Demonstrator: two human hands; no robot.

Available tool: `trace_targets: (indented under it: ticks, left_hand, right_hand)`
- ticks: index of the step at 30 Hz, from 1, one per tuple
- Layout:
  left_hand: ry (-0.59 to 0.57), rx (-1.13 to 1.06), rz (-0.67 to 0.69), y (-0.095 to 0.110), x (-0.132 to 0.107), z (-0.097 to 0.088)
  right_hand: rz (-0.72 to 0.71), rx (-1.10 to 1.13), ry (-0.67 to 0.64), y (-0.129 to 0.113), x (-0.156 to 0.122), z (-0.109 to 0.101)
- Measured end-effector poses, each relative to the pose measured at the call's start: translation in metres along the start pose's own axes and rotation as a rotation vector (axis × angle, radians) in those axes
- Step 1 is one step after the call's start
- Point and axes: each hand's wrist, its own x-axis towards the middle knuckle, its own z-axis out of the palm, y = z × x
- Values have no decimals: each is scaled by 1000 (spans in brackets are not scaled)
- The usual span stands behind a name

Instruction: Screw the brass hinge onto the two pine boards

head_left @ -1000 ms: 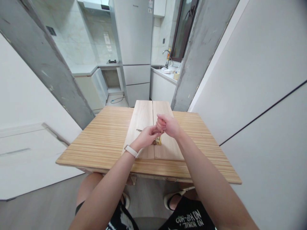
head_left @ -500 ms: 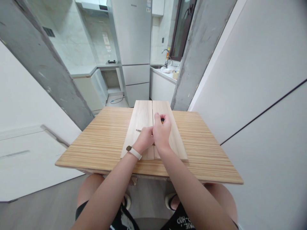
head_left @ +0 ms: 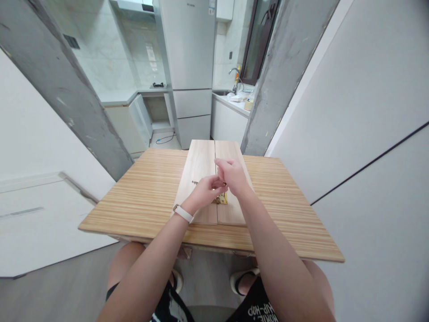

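Two pale wooden boards [head_left: 199, 167] lie side by side on the striped wooden table [head_left: 140, 201]. A brass hinge [head_left: 222, 199] sits across the seam between them. My left hand [head_left: 208, 190], with a white band on the wrist, is curled beside the hinge, fingertips pinched together. My right hand [head_left: 231, 175] is closed just above the hinge and touches the left fingers; what it grips is hidden. A few small screws [head_left: 195, 182] lie on the left board.
A white wall runs close along the table's right side. Two grey concrete pillars [head_left: 275, 76] frame a kitchen with a fridge [head_left: 189, 67] and a sink counter behind. My knees are under the table's near edge.
My right hand has rotated and shifted slightly right, uncovering the brass hinge. The left hand stays by the seam. The right board has straightened back against the left one.
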Motion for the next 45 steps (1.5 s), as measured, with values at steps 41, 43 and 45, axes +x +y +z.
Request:
trace_targets:
  ticks: [41,43,45]
  left_hand:
    - [-13,-59,-32,1,2,-4]
    - [-44,-84,-28,1,4,-3]
    - [-58,-110,-23,1,5,0]
  right_hand:
    - [-14,131,-108,3,-1,-9]
    - [21,210,-346,3,4,-20]
    - [63,258,-484,3,8,-28]
